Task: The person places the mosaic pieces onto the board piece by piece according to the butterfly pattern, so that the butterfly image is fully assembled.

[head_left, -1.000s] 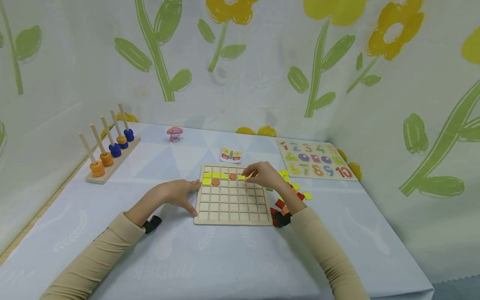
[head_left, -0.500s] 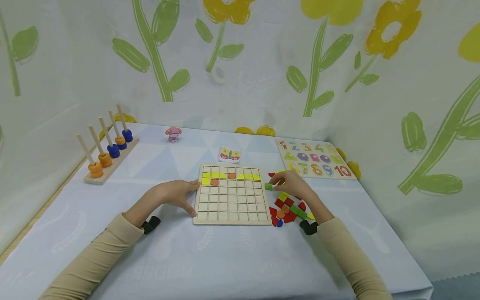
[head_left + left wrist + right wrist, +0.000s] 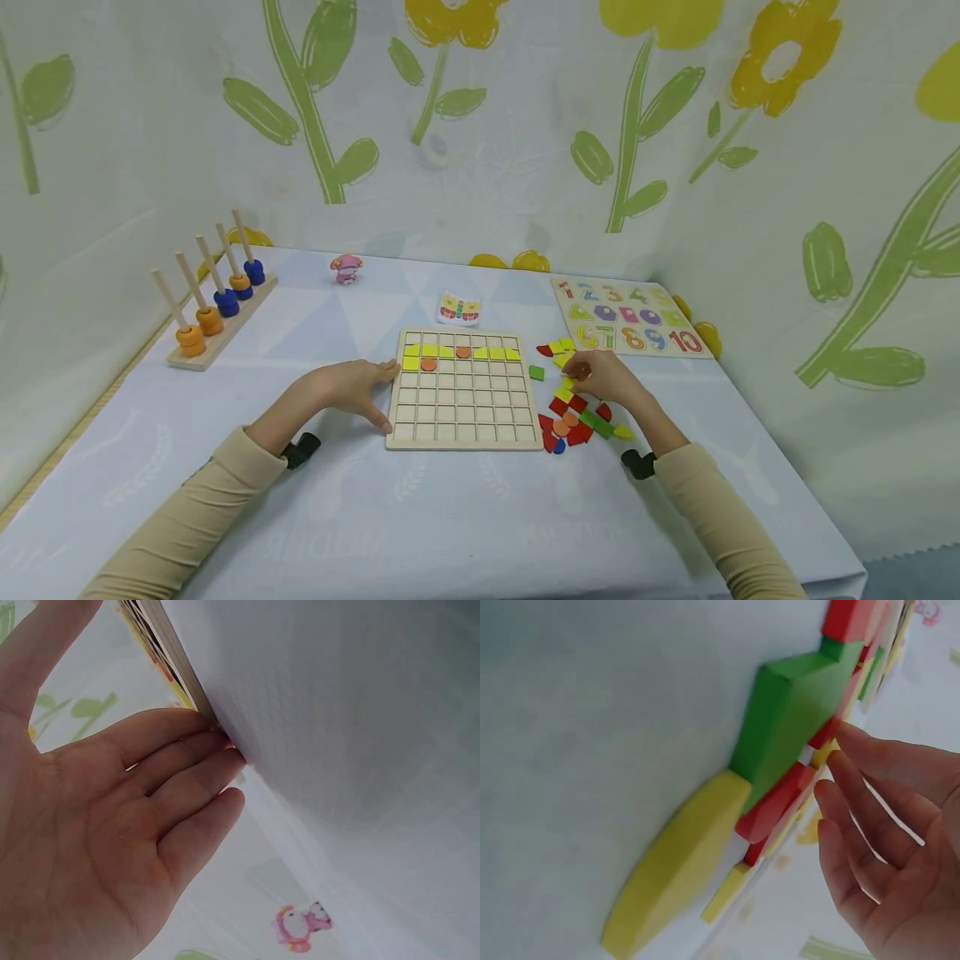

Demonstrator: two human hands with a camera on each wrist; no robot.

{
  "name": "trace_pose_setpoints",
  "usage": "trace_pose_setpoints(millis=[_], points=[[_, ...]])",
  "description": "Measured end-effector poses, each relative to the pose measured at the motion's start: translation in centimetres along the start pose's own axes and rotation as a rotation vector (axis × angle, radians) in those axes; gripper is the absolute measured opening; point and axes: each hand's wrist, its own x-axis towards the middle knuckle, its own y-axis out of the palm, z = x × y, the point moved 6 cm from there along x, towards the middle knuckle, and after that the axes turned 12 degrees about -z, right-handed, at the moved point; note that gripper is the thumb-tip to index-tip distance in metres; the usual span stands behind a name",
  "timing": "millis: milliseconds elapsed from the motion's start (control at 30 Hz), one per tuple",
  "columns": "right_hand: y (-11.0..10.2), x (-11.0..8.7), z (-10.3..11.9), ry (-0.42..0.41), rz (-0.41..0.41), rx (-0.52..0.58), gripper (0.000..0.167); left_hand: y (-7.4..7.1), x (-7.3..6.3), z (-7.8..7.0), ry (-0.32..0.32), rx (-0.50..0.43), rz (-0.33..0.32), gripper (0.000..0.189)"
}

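My left hand [image 3: 348,387] rests against the left edge of a wooden grid board [image 3: 456,408], thumb and fingers spread. In the left wrist view, its straight fingertips touch the table beside the board's edge. Yellow tiles [image 3: 432,351] and orange discs [image 3: 463,353] lie in the board's upper rows. My right hand [image 3: 607,379] is over loose pieces right of the board, its fingers slightly bent. In the right wrist view, thumb and fingertips are apart, close to a yellow piece [image 3: 822,755]; no held piece shows. A green square tile [image 3: 536,373] lies alone by the board's right edge.
Red, orange, green and blue pieces lie near a long green block [image 3: 597,423]. Behind are a number puzzle board [image 3: 633,347], a small patterned card [image 3: 459,308] and a pink figurine [image 3: 347,269]. A peg stacker with rings [image 3: 225,325] stands far left.
My right hand has moved from the board's upper right to the loose pieces. Two more yellow tiles now show at the row's right end. A green tile was set beside the board. My left hand stayed.
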Motion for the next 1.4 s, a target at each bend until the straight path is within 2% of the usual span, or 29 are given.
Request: trace_pose_setpoints(millis=[267, 467, 633, 767, 967, 1200, 1400], points=[[0.4, 0.2, 0.1, 0.012, -0.014, -0.004, 0.021, 0.1, 0.1, 0.2, -0.018, -0.011, 0.004, 0.109], [0.4, 0.1, 0.2, 0.043, -0.021, 0.015, 0.021, 0.1, 0.1, 0.1, -0.002, 0.000, -0.001, 0.108], [0.1, 0.1, 0.0, 0.034, -0.050, 0.054, 0.017, 0.0, 0.1, 0.1, 0.002, 0.001, -0.001, 0.108], [-0.5, 0.3, 0.5, -0.006, -0.082, 0.093, 0.014, 0.0, 0.0, 0.1, 0.003, 0.008, 0.000, 0.108], [-0.7, 0.9, 2.7, -0.079, -0.106, 0.159, 0.014, -0.1, 0.0, 0.1, -0.002, 0.000, 0.002, 0.108], [1.0, 1.9, 6.3, -0.199, -0.064, 0.201, 0.017, 0.1, 0.0, 0.2, -0.011, 0.003, 0.005, 0.108], [2.8, 3.0, 8.9, -0.207, -0.012, 0.241, 0.018, 0.1, 0.1, 0.2, -0.001, 0.007, -0.002, 0.108]])
